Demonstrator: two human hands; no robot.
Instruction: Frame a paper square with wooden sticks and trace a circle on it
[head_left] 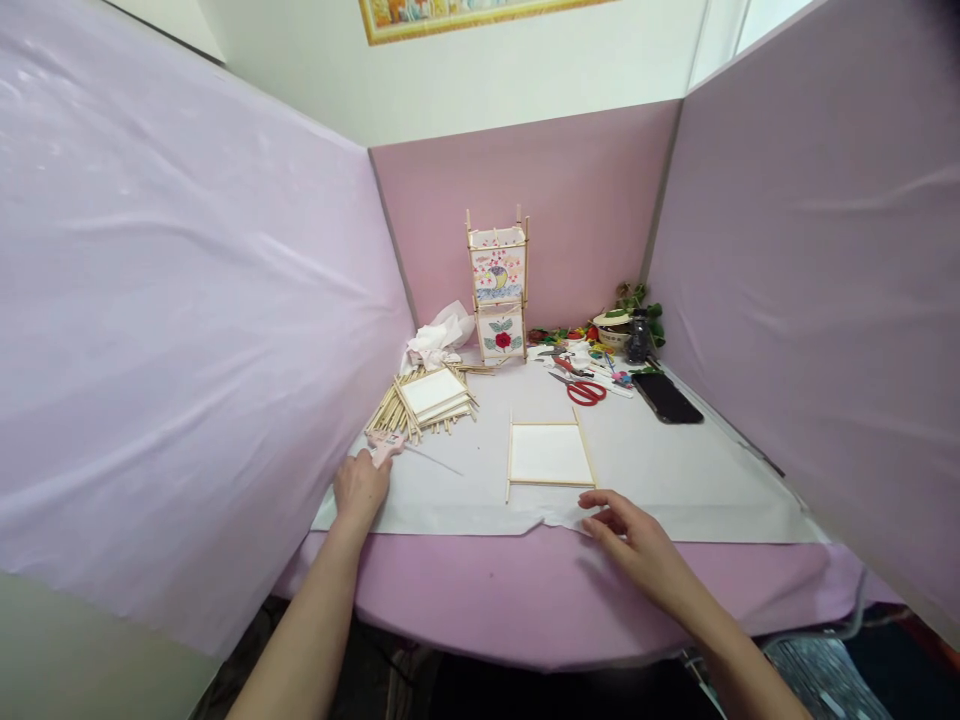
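Note:
My left hand (362,488) is at the left of the white sheet, its fingers closed on the pink handle of a glue gun-like tool (386,445). A thin stick or strand extends right from beside that tool. My right hand (622,525) hovers by the sheet's front edge with its fingers apart and nothing in them. Just beyond its fingertips lies a flat white panel (550,455) with thin wooden sticks along its sides. Behind my left hand, several stick-framed white panels (435,392) are stacked on a pile of wooden sticks (386,408).
A two-tier stick lantern (499,280) with painted panels stands at the back. Red scissors (585,391), pliers (566,365) and a black phone (666,398) lie at the right, near a small pot (613,330) with greenery. Crumpled white tissue (441,335) is at back left.

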